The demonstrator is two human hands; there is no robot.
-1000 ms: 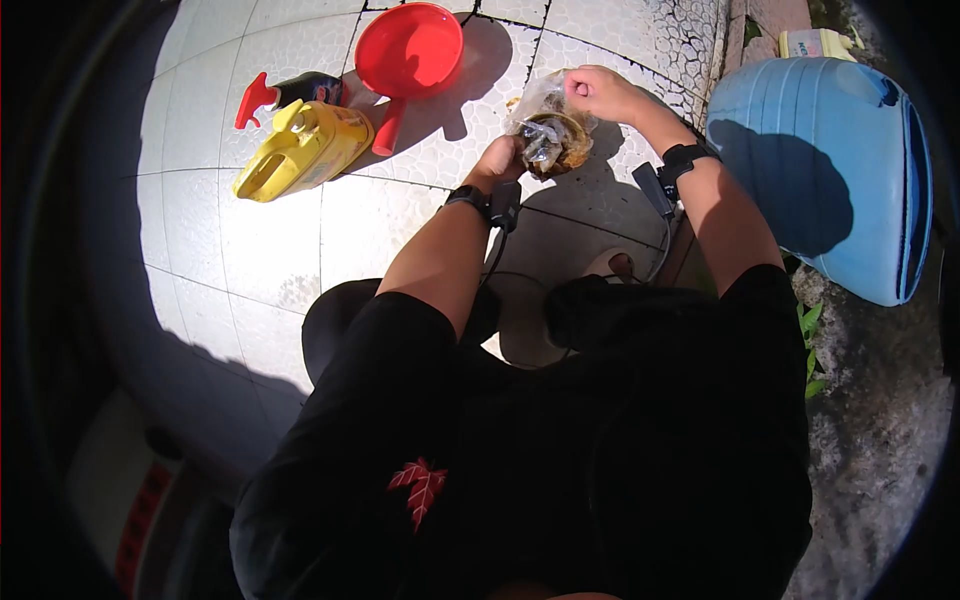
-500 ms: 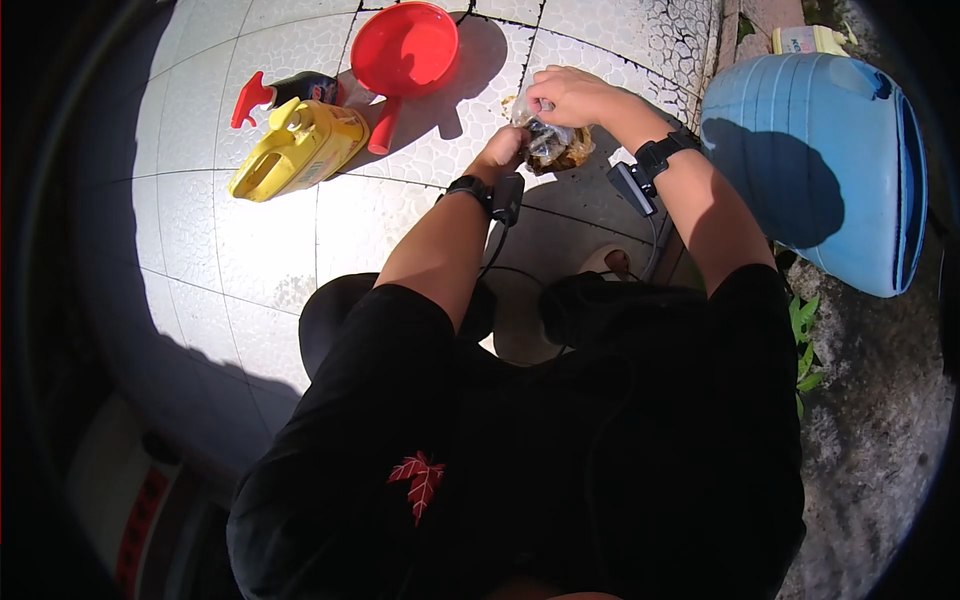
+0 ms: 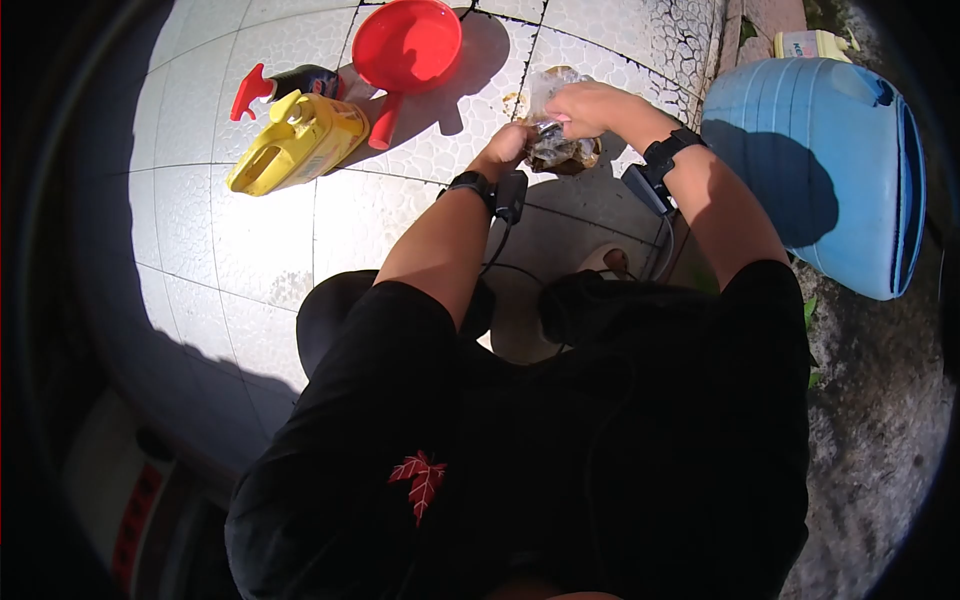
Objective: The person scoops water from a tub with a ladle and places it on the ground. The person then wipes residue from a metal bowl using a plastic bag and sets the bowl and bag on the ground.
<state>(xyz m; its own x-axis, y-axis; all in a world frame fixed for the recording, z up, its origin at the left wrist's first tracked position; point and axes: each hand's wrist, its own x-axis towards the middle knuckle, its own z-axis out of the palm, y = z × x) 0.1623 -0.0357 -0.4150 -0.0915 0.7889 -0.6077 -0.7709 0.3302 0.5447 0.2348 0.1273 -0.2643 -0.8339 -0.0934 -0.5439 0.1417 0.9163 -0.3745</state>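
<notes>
A clear, crinkled plastic bag (image 3: 552, 150) with something dark brown in or under it sits low over the tiled floor in front of me. My left hand (image 3: 506, 146) is closed on the bag's left edge. From the right, my right hand (image 3: 588, 108) pinches the upper part of the plastic, its fingertips pointing left and down. What exactly the brown contents are I cannot make out. Brown smears (image 3: 513, 103) mark the tile just above my left hand.
Left of my hands are a red dipper (image 3: 410, 45), a yellow jug (image 3: 300, 145) and a dark spray bottle with a red trigger (image 3: 252, 92). A large blue barrel (image 3: 780, 160) lies at the right, with a pale container (image 3: 812, 44) behind it.
My right hand has shifted slightly right and down, and the plastic now spreads further up above its fingers. My left hand stays nearly in place.
</notes>
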